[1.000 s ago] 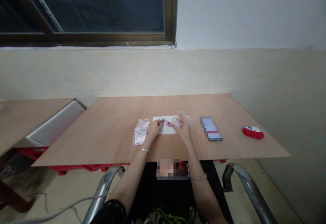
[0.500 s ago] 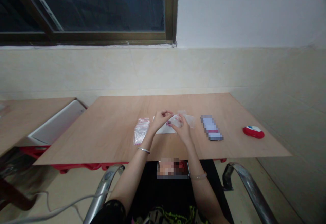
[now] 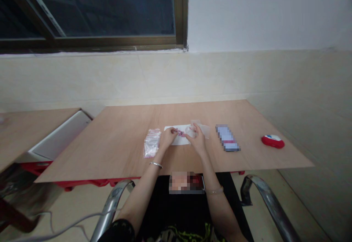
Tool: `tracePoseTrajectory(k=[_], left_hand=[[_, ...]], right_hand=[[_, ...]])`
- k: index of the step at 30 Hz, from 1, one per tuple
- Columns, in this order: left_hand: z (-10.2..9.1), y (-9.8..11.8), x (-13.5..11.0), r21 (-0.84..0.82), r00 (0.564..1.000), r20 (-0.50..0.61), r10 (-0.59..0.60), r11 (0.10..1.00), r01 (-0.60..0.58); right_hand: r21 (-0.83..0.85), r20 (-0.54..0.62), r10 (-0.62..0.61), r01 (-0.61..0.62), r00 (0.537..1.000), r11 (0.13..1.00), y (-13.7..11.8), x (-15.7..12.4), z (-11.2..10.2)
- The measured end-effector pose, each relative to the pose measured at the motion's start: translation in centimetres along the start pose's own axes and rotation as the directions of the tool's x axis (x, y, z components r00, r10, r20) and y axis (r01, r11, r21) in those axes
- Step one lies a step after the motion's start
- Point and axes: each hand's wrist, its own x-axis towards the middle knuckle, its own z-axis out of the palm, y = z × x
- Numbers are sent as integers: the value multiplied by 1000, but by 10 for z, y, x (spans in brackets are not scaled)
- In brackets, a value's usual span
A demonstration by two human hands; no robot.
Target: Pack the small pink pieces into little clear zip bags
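Observation:
A white sheet (image 3: 176, 142) lies on the wooden table, bearing a small heap of pink and purple pieces (image 3: 180, 133). My left hand (image 3: 166, 137) is at the left of this heap, its fingertips pinched together; whatever is between them is too small to make out. On the other side, my right hand (image 3: 198, 139) grips a small clear plastic bag (image 3: 189, 129), thumb and fingers curved around it. More clear film (image 3: 205, 130) lies just behind that hand. A stack of clear zip bags (image 3: 151, 143) with reddish edges rests left of my left hand.
A phone (image 3: 227, 138), blurred out, lies right of my hands. Farther right sits a red object with a white and blue top (image 3: 272, 141). Another blurred thing (image 3: 184, 182) is on my lap below the table edge. Metal chair arms (image 3: 115, 198) flank me.
My left hand has come down toward me, from above the sheet to beside the pink pieces. More of the sheet and heap shows. My right hand stays nearly still.

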Motion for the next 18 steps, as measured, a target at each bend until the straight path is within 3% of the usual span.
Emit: tracePoseTrajectory(k=[5,13,18], left_hand=[[10,-3,-14,53,1000,13,-18,998,17],[27,-9,-9,54,998,-58,-22,998,25],[12,5,-14,-149,997,-68,22,988,-32]], right_hand=[[20,13,11,-11,1000,1000,0,-1,0],[27,17,13,-14,1000,1000,-1,-1,-1],[23,10,29,-29,1000,999,-3,-1,-1]])
